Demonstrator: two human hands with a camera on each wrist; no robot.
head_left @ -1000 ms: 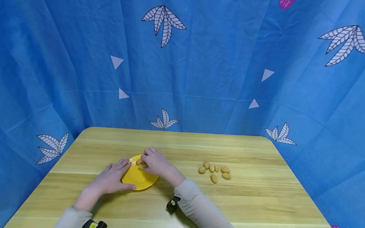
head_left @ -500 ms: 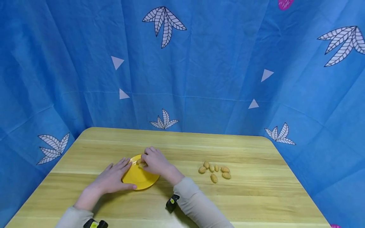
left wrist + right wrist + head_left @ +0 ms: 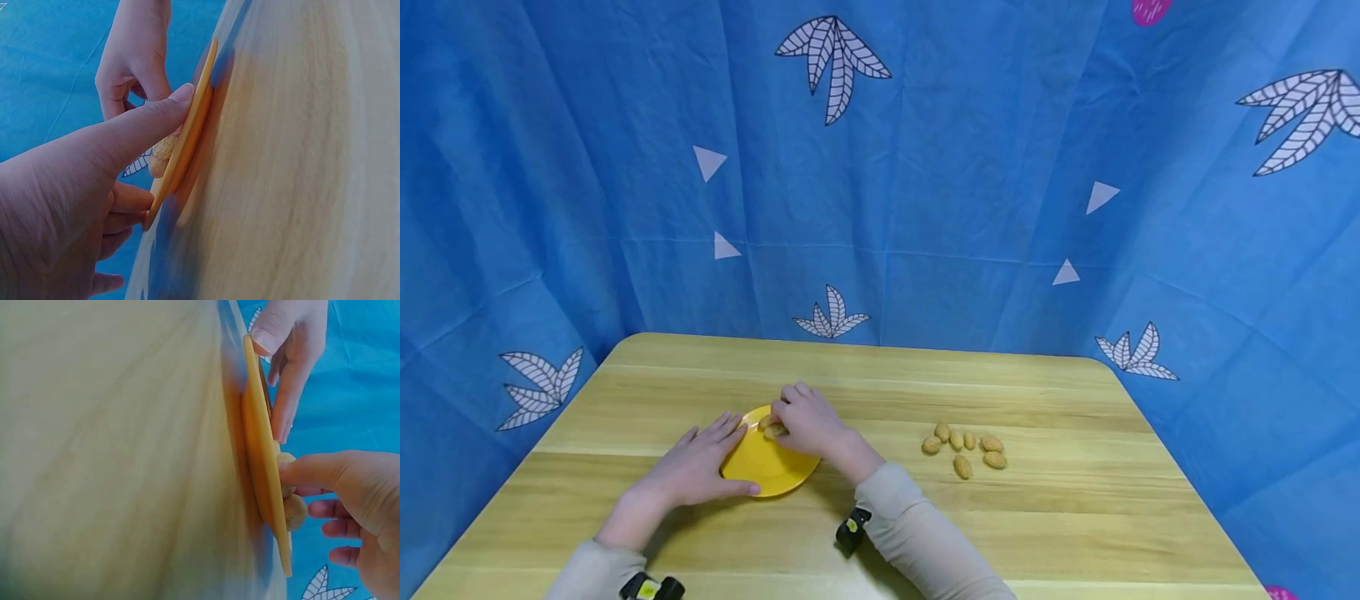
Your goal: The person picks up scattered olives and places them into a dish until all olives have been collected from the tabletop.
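A yellow plate (image 3: 771, 471) lies on the table, left of the middle. My left hand (image 3: 696, 471) rests on its left side with spread fingers, the thumb along the near rim and the fingertips on the far-left rim. Over the plate's far part, my right hand (image 3: 808, 425) pinches a tan oval nut (image 3: 777, 431) between thumb and index finger. Another nut (image 3: 295, 511) lies beside it, against the plate, in the right wrist view. My right fingers partly hide the nuts, so their full number is unclear.
Several tan nuts (image 3: 957, 442) lie in a loose cluster on the wooden table (image 3: 1060, 517), to the right of my right hand. A blue patterned cloth (image 3: 970, 183) hangs behind and beside the table.
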